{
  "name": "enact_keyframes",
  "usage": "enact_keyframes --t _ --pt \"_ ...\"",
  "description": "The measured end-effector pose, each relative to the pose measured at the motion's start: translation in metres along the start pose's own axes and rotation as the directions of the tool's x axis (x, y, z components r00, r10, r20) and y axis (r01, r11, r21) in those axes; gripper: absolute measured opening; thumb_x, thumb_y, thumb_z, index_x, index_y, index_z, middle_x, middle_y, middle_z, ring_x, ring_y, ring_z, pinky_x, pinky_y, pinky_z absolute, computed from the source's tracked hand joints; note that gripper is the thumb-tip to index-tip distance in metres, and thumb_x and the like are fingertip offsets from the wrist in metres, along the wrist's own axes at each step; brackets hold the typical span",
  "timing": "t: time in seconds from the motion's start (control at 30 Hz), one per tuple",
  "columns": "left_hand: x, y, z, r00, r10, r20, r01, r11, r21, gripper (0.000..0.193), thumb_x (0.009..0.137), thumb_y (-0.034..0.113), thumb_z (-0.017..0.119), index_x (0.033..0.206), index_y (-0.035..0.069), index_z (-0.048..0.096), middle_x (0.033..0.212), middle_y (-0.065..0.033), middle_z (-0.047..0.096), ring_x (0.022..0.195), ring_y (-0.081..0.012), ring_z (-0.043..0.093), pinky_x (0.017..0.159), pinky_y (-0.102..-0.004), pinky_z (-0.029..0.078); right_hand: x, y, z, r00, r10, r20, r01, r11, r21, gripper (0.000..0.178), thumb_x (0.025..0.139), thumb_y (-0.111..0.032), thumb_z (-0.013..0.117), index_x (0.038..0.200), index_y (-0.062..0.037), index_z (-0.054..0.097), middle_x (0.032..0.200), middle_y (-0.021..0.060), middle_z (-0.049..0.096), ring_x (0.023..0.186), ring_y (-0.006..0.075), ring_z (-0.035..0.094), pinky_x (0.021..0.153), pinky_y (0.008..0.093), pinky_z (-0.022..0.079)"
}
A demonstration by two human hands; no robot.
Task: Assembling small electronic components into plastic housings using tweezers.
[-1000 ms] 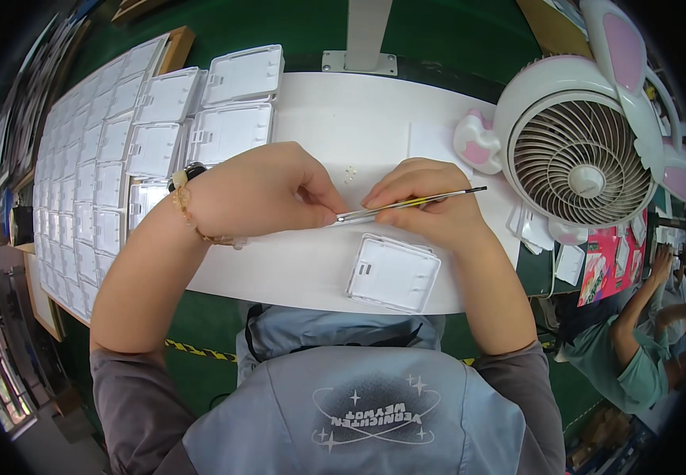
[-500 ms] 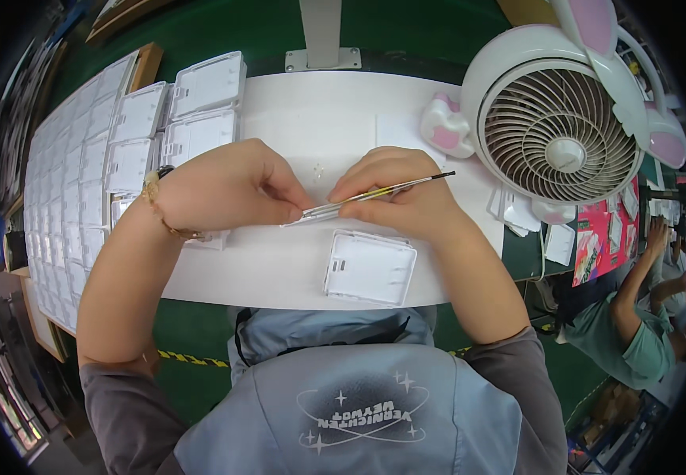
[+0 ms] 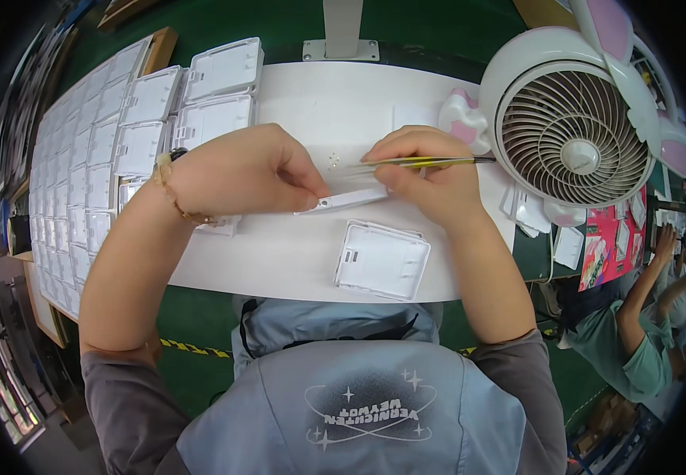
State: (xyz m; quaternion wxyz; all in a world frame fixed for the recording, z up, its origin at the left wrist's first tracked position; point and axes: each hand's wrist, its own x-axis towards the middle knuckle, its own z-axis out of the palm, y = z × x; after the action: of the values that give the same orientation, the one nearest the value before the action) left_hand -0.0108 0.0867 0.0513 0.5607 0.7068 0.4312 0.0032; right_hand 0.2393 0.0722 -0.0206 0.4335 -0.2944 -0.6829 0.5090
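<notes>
A shallow white plastic cover (image 3: 352, 199) is tilted nearly edge-on above the table, its left end pinched by my left hand (image 3: 271, 170). A small dark round spot shows on that end, beside the fingertips. My right hand (image 3: 431, 174) is closed around yellow-handled tweezers (image 3: 422, 161), and its lower fingers meet the cover's right end. The tweezers' tips are blurred and point left, above the cover. Close to them, several tiny shiny pieces (image 3: 333, 161) lie on the white tabletop; their kind is too small to tell.
A short stack of white covers (image 3: 382, 261) lies near the front edge. More covers (image 3: 220, 71) fill the left side in stacks and rows. A white and pink fan (image 3: 572, 134) stands at the right. Beyond it, another person's arm (image 3: 640, 305) is visible.
The tweezers have come away from the cover's left end and swung toward the tiny pieces. The cover stays in my left hand. The whole view has shifted slightly.
</notes>
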Motion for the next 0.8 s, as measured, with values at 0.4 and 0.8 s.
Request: enact_keyframes --t 0.4,0.8 --pt "-0.037 -0.004 0.054 0.908 0.244 -0.341 -0.153 0.95 0.273 0.02 0.083 0.014 0.071 0.102 0.006 0.07 0.089 -0.0129 0.063 0.08 -0.0314 0.064 0.071 -0.0388 0.051 0.005 0.016 0.0 0.974 -0.223 0.025 0.189 0.755 -0.628 0.018 0.069 -0.012 0.084 0.082 -0.0096 0.072 0.083 0.0039 0.072 0.075 0.0215 0.065 0.068 0.0321 0.049" --pt "-0.037 -0.015 0.083 0.783 0.46 -0.419 -0.222 0.835 0.503 0.034 0.075 0.009 0.074 0.108 0.008 0.068 0.098 -0.0079 0.065 0.091 -0.0291 0.061 0.079 -0.0378 0.052 0.007 0.015 0.003 0.99 -0.139 0.013 0.117 0.773 -0.623 0.015 0.071 -0.011 0.082 0.082 -0.0082 0.072 0.082 0.0044 0.072 0.075 0.0214 0.064 0.069 0.0321 0.049"
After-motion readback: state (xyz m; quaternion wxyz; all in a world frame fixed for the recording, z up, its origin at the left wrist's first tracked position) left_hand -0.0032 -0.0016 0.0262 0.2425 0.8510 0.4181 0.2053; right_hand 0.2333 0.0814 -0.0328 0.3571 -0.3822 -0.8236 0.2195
